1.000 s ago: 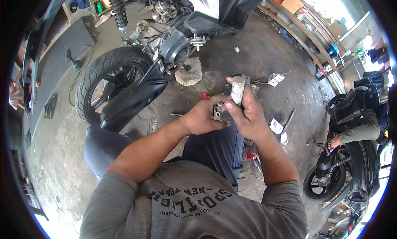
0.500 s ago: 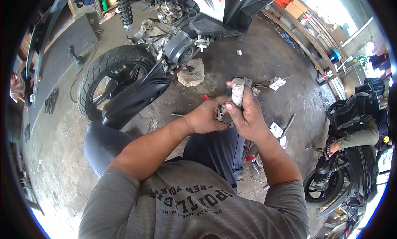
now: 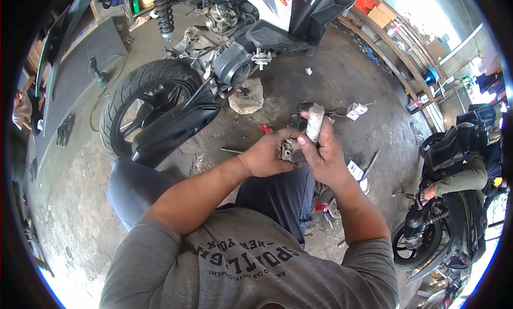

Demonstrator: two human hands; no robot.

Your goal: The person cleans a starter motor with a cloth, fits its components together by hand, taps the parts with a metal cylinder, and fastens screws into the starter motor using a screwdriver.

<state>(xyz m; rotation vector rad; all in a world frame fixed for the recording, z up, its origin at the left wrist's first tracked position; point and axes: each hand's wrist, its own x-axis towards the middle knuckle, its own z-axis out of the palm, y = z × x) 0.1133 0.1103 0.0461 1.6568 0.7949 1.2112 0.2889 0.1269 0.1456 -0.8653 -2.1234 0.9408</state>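
My left hand (image 3: 269,155) is wrapped round a small grey metal part (image 3: 289,149), held over my lap. Close beside it, my right hand (image 3: 325,156) grips a whitish, worn cylinder (image 3: 315,124) between thumb and fingers, its round end pointing up and away from me. The two hands nearly meet, and the cylinder's lower end is hidden behind my right thumb. Just beyond them a dark part (image 3: 303,112) lies on the floor, partly covered by my right fingers.
A scooter's rear wheel (image 3: 120,106) and engine (image 3: 233,66) stand ahead on the left, by a stone block (image 3: 246,97). Small boxes (image 3: 356,111) lie on the floor. At the right is another motorcycle (image 3: 459,202) with a person's foot (image 3: 427,194) on it.
Both hands have shifted slightly toward me and to the right with what they hold. The cylinder leans more to the right, and more of the dark part behind shows.
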